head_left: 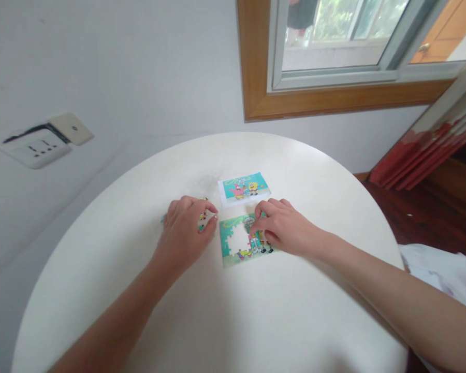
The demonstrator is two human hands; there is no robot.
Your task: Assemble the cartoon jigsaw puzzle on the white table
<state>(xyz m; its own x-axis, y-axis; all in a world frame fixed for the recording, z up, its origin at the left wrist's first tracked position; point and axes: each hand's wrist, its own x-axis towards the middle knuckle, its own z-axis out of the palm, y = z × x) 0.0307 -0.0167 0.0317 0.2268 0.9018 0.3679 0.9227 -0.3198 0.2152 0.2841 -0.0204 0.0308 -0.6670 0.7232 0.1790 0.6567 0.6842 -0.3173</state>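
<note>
A jigsaw puzzle (227, 257) with a cartoon picture lies flat on the white table, with a gap of bare white at its left middle. My right hand (280, 224) rests over its upper right part, fingers curled and touching it; what the fingertips hold, if anything, is hidden. Just left of the puzzle, my left hand (188, 223) pinches a small puzzle piece (216, 215) between thumb and forefinger. Several loose puzzle pieces (202, 220) lie beneath that hand, partly covered by it. Behind the puzzle is a picture card (245, 187) showing similar cartoon figures.
The round white table (202, 321) stands close to a wall with a socket (41, 149) at left. A wood-framed window (334, 101) is beyond it. A red and white curtain (423, 150) hangs at right, and white cloth (442, 274) lies beside the table edge.
</note>
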